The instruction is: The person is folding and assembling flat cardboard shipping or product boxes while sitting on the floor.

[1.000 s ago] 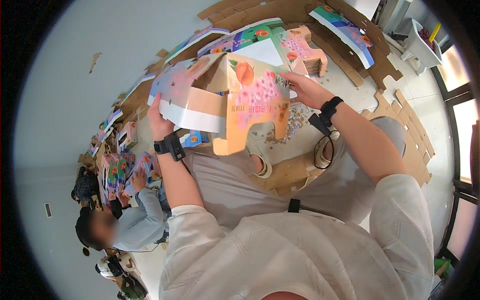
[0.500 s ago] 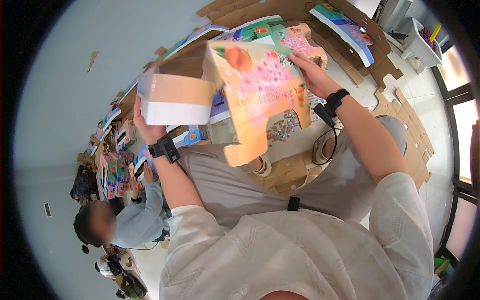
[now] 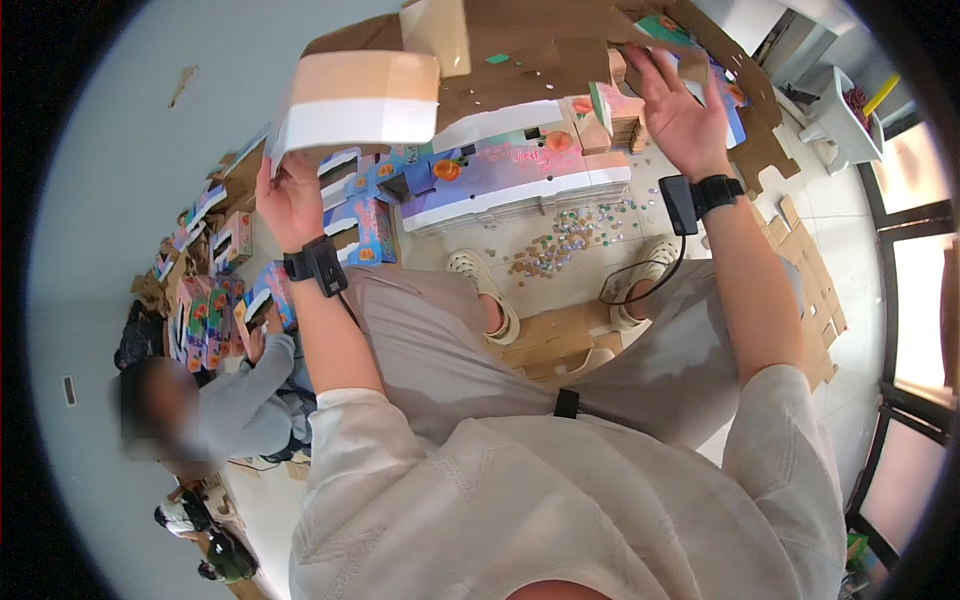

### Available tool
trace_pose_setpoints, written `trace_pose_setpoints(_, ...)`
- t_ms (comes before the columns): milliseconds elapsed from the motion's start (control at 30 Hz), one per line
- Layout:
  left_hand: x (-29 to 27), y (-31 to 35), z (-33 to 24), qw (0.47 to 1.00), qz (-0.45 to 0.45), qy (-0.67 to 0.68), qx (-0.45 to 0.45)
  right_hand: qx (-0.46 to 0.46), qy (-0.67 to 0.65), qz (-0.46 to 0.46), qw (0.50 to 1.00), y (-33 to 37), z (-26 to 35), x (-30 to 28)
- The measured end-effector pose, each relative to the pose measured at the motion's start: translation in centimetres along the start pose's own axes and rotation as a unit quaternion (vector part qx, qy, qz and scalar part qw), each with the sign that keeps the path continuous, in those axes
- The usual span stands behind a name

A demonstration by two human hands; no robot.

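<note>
A large cardboard box blank [image 3: 540,70] is raised up in front of me, its plain brown inside toward me. At its left end a peach-and-white flap [image 3: 365,95] bends out. My left hand [image 3: 292,200] grips the lower left corner of that flap, fingers partly behind it. On the right, my right hand [image 3: 690,125] has its fingers spread and palm showing, with fingertips by the blank's right end; whether they touch it is unclear. Below the blank lies a stack of printed carton sheets [image 3: 520,175] in purple, pink and peach.
Blue printed cartons [image 3: 375,230] stand left of the stack. Small round scraps [image 3: 565,240] litter the floor before my shoes. A co-worker [image 3: 235,405] sits at left beside more cartons [image 3: 205,325]. Flattened cardboard [image 3: 810,290] and a white tub [image 3: 835,120] are at right.
The blank has swung up and away, turning its printed face from me to its brown inside. My right hand has come off its edge and opened, moving right. My left hand still holds on.
</note>
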State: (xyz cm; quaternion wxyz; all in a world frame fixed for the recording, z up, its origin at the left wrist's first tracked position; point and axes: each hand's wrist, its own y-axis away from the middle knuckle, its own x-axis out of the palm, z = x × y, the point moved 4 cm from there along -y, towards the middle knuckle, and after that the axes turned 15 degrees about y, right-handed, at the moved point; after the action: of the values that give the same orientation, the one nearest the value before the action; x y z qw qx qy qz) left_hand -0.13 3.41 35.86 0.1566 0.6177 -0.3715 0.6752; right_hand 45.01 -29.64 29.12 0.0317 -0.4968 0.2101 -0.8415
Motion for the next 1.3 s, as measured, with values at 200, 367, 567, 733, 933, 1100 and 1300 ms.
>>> trace_pose_setpoints(200, 0.8, 0.9, 8.3, 0.992, -0.077, -0.093, -0.021, 0.079, 0.139, -0.163, 0.974, 0.2, -6.0, 5.7)
trace_pose_setpoints(367, 0.8, 3.4, 14.3, 0.982, -0.168, -0.042, -0.068, 0.039, 0.139, -0.214, 0.966, -0.4, -5.3, 8.9)
trace_pose_setpoints(567, 0.9, 7.2, 19.4, 0.968, -0.194, -0.098, -0.128, -0.061, 0.165, -0.252, 0.952, 2.2, 0.7, 8.9)
trace_pose_setpoints(733, -2.5, 10.9, 22.2, 0.893, -0.344, -0.217, -0.192, 0.212, 0.322, -0.457, 0.801, 5.3, -1.1, 2.3)
trace_pose_setpoints(933, -4.3, 12.5, 22.1, 0.881, -0.382, -0.185, -0.211, 0.202, 0.32, -0.527, 0.761, 7.0, -4.1, -2.5)
trace_pose_setpoints(1100, -3.5, 11.2, 20.2, 0.914, -0.328, -0.156, -0.183, 0.134, 0.405, -0.404, 0.809, 3.7, -3.4, -0.5)
trace_pose_setpoints(1300, -2.5, 9.2, 18.2, 0.927, -0.271, -0.215, -0.145, 0.096, 0.453, -0.368, 0.807, -1.1, -3.0, -0.1)
